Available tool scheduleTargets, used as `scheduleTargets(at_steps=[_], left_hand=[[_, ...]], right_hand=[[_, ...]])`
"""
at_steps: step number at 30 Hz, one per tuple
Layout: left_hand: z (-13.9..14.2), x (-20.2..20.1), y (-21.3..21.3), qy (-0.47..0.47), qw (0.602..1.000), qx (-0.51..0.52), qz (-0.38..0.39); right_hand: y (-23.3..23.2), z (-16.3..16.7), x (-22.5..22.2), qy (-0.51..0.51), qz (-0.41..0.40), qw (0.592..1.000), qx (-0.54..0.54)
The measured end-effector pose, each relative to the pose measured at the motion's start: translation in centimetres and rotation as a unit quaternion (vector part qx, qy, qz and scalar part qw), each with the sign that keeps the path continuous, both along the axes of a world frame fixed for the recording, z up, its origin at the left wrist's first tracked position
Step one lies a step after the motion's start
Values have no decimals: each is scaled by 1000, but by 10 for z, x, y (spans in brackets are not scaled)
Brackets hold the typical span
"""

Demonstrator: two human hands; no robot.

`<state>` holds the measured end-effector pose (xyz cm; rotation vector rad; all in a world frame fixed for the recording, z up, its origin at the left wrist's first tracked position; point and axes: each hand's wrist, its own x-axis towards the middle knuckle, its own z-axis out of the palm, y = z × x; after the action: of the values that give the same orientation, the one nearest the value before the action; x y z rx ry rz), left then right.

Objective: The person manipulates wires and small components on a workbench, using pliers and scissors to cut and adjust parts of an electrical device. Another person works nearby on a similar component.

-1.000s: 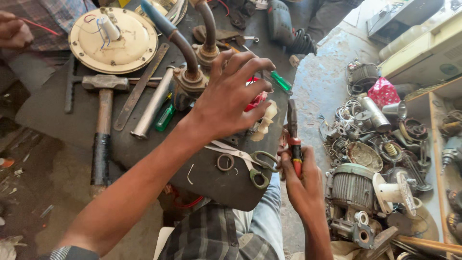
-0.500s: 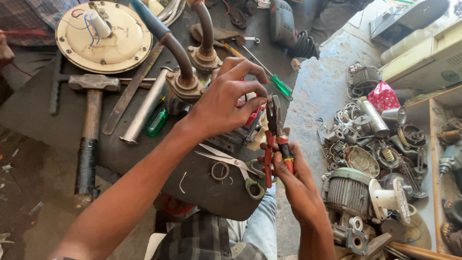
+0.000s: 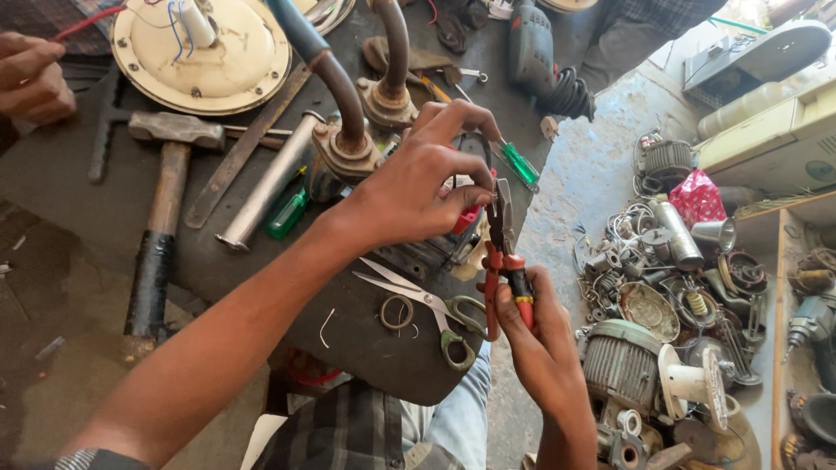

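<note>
My right hand (image 3: 544,344) grips red-handled pliers (image 3: 503,252) upright, jaws pointing up. My left hand (image 3: 427,183) reaches in from the lower left, with thumb and fingers pinched right at the plier jaws. It holds a thin dark wire (image 3: 481,144) that curves over the fingers. Beneath this hand a small motor-like part with a red piece (image 3: 466,222) rests on the dark work board (image 3: 348,348), mostly hidden by the hand. Scissors (image 3: 427,305) and a small metal ring (image 3: 396,312) lie on the board just below.
A hammer (image 3: 161,200), a metal tube (image 3: 270,178), a green screwdriver (image 3: 521,164), bent pipes on flanges (image 3: 348,130) and a round cream plate (image 3: 205,48) lie beyond. Another person's hand (image 3: 30,78) is at top left. Motor parts (image 3: 670,287) are piled on the floor at right.
My right hand has lifted the pliers up from beside the scissors to my left hand's fingertips. The left hand's fingers have closed onto the jaws.
</note>
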<state>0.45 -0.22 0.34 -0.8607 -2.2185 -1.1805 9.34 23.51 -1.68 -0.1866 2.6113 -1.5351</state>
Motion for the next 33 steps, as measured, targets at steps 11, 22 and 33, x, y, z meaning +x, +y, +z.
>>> scheduleTargets(at_steps=[11, 22, 33], left_hand=[[3, -1, -3, -11, 1000, -11, -19], [2, -3, -4, -14, 999, -15, -32], [-2, -5, -4, -36, 999, 0, -25]], right_hand=[[-7, 17, -13, 43, 16, 997, 69], [-2, 15, -16, 61, 35, 997, 14], [-2, 4, -14, -22, -11, 994, -108]])
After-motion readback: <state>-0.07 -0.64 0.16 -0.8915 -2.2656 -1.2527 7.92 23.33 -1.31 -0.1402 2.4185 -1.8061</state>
